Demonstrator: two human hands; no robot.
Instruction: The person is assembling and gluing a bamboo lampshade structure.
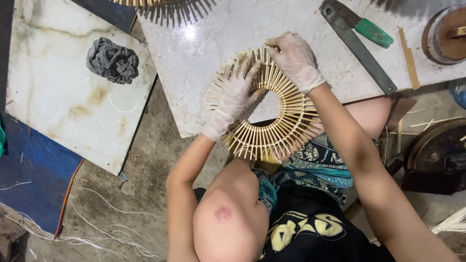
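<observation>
A ring of short bamboo sticks (276,131), fanned out like a wreath, lies on the near edge of a white marble slab (204,48) and overhangs my lap. My left hand (234,94), in a thin pale glove, presses flat on the ring's upper left part. My right hand (293,59), gloved too, pinches the sticks at the top of the ring. The left side of the ring is partly hidden under my left hand.
A long metal blade with a green handle (361,41) lies at the slab's far right, beside a thin wooden strip (409,58). A crumpled grey cloth (112,60) rests on a second marble slab (53,97) at left. Loose white strands (111,228) lie on the concrete floor.
</observation>
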